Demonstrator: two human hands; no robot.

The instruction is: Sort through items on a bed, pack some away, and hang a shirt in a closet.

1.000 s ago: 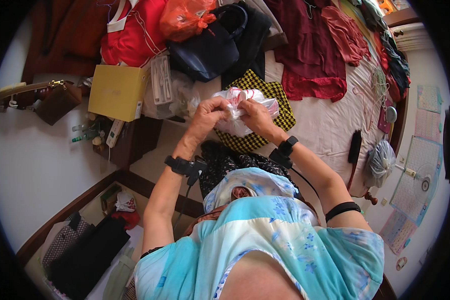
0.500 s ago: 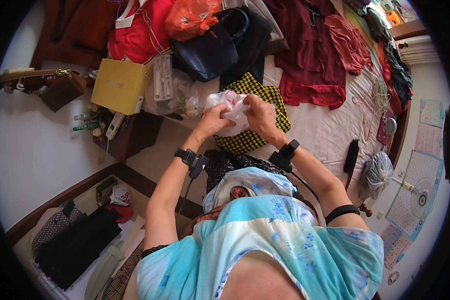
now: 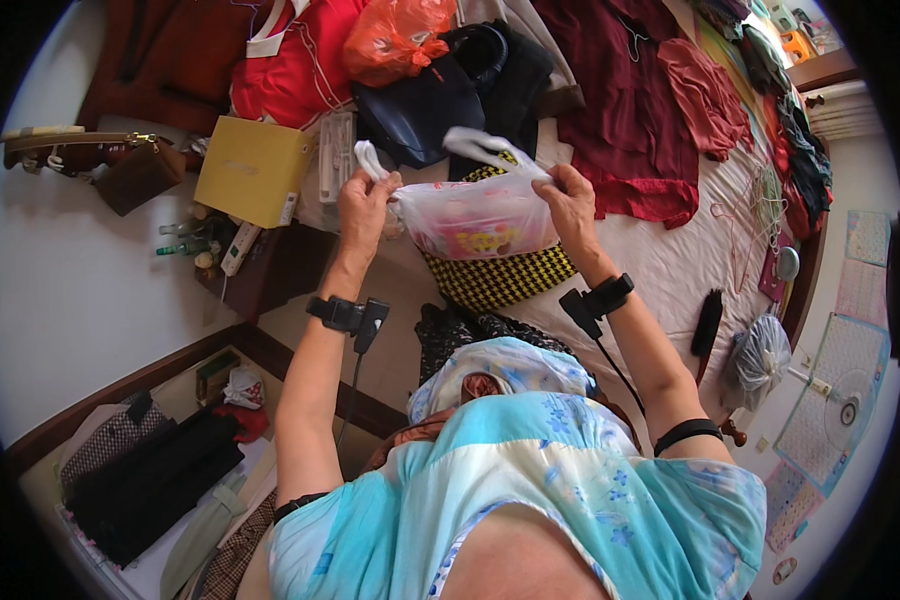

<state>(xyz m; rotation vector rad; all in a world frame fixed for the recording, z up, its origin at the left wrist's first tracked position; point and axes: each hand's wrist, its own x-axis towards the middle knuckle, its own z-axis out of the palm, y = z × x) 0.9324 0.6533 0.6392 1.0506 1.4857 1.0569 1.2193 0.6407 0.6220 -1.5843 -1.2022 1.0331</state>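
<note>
Both hands were engaged with a translucent white plastic bag (image 3: 478,222), which was spread between them in front of the person, over the near edge of the bed (image 3: 635,265). The left hand (image 3: 363,215) had its fingers closed on the bag's left handle, the loop of which stood up above the thumb. The right hand (image 3: 573,212) held the opposite upper corner, its fingers pinched together where the other handle looped away to the left. Pink and yellow areas were visible on or through the plastic. The bag overlapped a yellow-and-black houndstooth item (image 3: 498,282); whether it rested on this or hung just above could not be told. Beyond lay a dark handbag (image 3: 410,115) and, next to it, a knotted orange bag (image 3: 395,42). To the left stood a yellow box (image 3: 253,172); to the right, a dark red garment (image 3: 630,110) was spread out.
</note>
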